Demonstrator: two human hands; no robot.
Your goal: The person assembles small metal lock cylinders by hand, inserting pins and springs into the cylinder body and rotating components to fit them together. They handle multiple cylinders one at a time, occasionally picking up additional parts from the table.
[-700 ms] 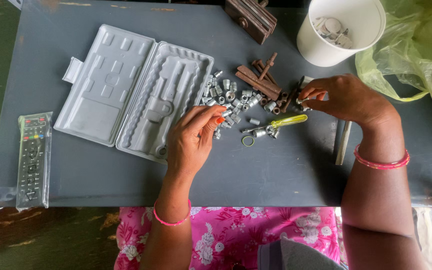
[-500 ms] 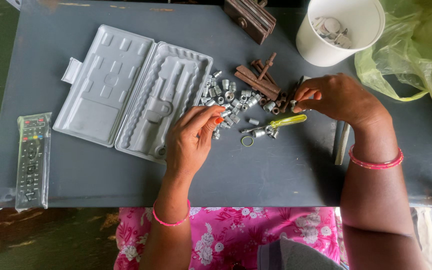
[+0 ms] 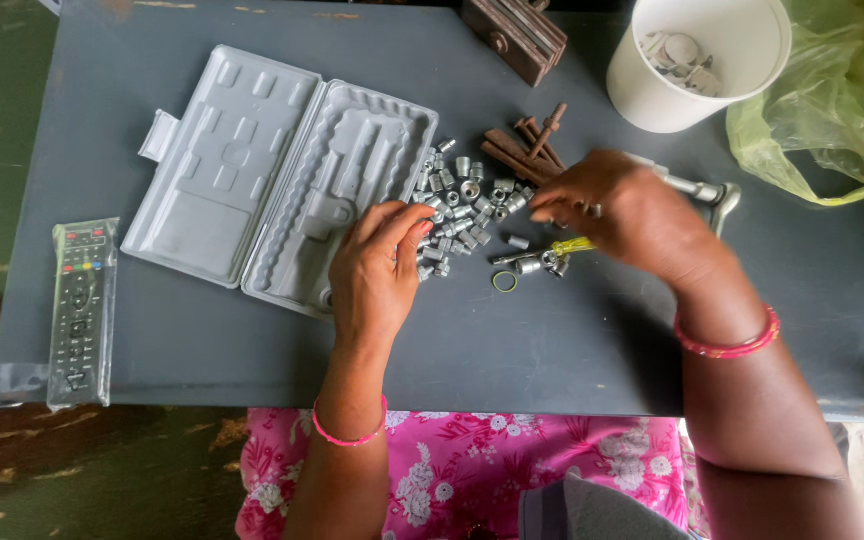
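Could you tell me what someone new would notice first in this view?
Probably the heap of small metal sockets mid-table, with the left hand and right hand picking through it from either side. Just left of it lies an open grey moulded tool case, its slots unfilled. A white bucket with a few metal parts stands at the far right, beside a yellow-green plastic bag.
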